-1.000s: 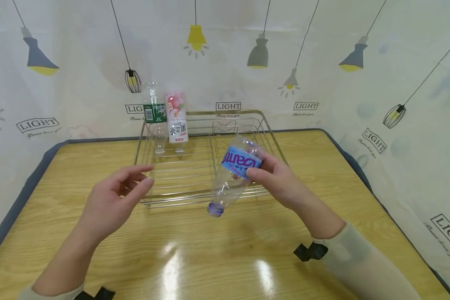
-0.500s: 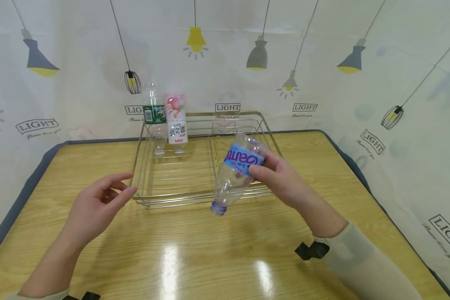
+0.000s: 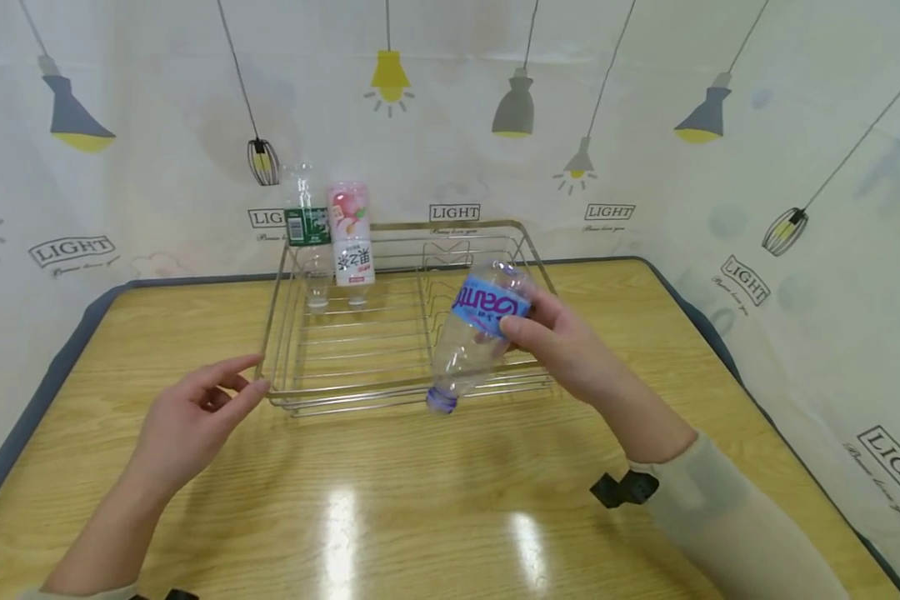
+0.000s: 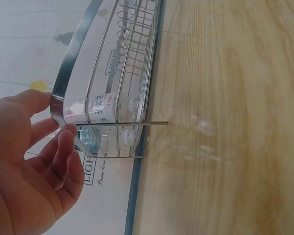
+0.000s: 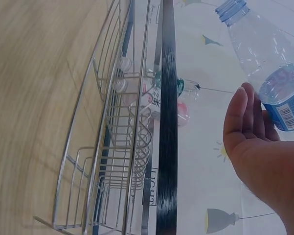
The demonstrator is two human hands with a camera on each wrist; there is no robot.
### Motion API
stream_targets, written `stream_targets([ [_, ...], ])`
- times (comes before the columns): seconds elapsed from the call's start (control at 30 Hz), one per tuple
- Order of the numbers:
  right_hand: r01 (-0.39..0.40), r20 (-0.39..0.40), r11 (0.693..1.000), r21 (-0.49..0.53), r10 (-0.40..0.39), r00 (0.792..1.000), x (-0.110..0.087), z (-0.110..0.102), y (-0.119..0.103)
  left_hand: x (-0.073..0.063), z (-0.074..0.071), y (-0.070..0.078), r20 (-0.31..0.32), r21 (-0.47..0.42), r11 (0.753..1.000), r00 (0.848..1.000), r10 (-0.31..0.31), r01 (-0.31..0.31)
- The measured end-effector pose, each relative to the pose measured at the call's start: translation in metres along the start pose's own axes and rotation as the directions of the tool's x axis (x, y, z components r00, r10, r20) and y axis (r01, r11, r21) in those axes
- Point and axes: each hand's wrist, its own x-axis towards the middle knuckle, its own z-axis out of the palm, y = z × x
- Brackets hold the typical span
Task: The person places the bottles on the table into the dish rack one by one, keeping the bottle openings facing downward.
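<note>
My right hand (image 3: 577,358) grips a clear plastic bottle (image 3: 468,354) around its blue label. The bottle tilts upside down, its purple-blue cap low and left, above the front right of a wire dish rack (image 3: 360,387). In the right wrist view the bottle (image 5: 261,49) is partly cut off by the frame edge. My left hand (image 3: 195,421) has thumb and forefinger at the rack's front left corner, pinching the rim (image 4: 58,105). Inside the rack at the back left, a green-labelled clear bottle (image 3: 307,227) and a pink-and-white bottle (image 3: 352,233) stand upside down side by side.
Wire dividers (image 3: 438,287) rise in the right part of the rack. The wooden table (image 3: 435,500) has a dark blue edge (image 3: 82,321), with a white lamp-printed backdrop (image 3: 450,125) behind and at both sides.
My left hand has moved left from over the rack's front to its front left corner. My right hand has shifted the bottle slightly away and to the right.
</note>
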Motion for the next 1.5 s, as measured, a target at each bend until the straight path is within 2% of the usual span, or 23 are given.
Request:
stream_targets([
  [0.2,-0.039,-0.059,0.999,0.016,0.04,0.997,0.026,-0.005,-0.012,0.002,0.003,0.002,0.023,-0.041,0.998,0.999,-0.046,0.046],
  [0.33,-0.067,-0.092,0.996,0.061,0.072,0.993,0.053,-0.008,-0.023,0.002,0.003,0.004,0.068,-0.071,0.992,0.993,-0.099,0.103],
  [0.43,-0.086,-0.111,0.995,0.057,0.091,0.99,0.074,-0.012,-0.029,0.003,0.003,0.004,0.094,-0.074,0.989,0.988,-0.121,0.129],
  [0.6,-0.12,-0.121,0.992,0.022,0.122,0.985,0.108,-0.015,-0.039,0.003,0.002,0.001,0.116,-0.087,0.986,0.984,-0.135,0.145],
  [0.8,-0.145,-0.156,0.986,-0.082,0.131,0.979,0.148,-0.016,-0.043,0.003,0.001,0.001,0.129,-0.104,0.982,0.981,-0.143,0.157],
  [0.9,-0.172,-0.179,0.978,-0.119,0.149,0.973,0.167,-0.017,-0.041,0.003,0.001,0.001,0.139,-0.107,0.98,0.979,-0.151,0.167],
  [1.13,-0.256,-0.23,0.957,-0.135,0.222,0.948,0.207,-0.018,-0.026,0.002,0.001,0.001,0.15,-0.109,0.977,0.974,-0.168,0.185],
  [1.33,-0.356,-0.245,0.907,-0.226,0.301,0.922,0.225,-0.012,-0.011,0.002,0.002,-0.001,0.15,-0.116,0.972,0.971,-0.185,0.203],
  [1.5,-0.383,-0.225,0.887,-0.259,0.33,0.917,0.232,-0.007,0.001,0.003,0.002,-0.001,0.143,-0.125,0.973,0.974,-0.176,0.194],
])
